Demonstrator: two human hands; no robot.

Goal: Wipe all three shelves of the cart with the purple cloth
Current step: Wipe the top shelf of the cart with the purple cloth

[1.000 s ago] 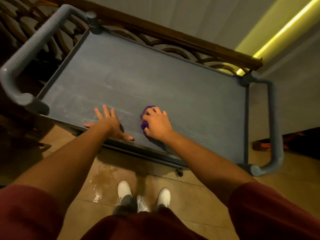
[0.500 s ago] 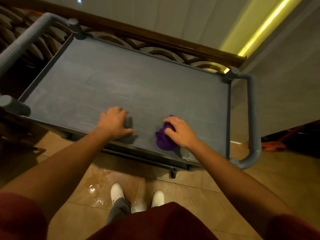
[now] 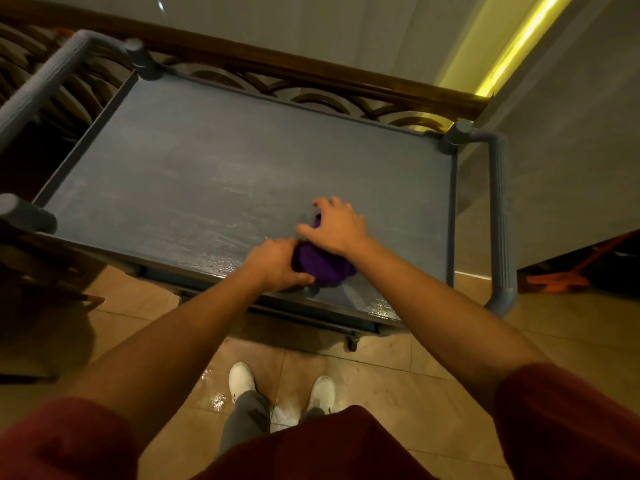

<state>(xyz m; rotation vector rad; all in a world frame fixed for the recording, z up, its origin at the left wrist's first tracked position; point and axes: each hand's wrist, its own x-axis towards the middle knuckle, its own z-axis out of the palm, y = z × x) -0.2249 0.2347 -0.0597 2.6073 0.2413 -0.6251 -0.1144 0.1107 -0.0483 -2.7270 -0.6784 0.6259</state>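
I see the grey cart [image 3: 242,174] filling most of the view, its top shelf [image 3: 214,188] streaked and wet along the near edge. Behind it runs a wooden railing [image 3: 311,74]. Below, the tiled floor [image 3: 433,393] has a wet patch by two white shoes [image 3: 242,377]. Both of my hands meet near the shelf's front edge (right of centre). The left hand [image 3: 273,266] is curled shut against the purple cloth [image 3: 322,266], thumb beneath it. The right hand [image 3: 337,228] presses on the cloth's top, fingers [image 3: 325,202] spread apart and hooked.
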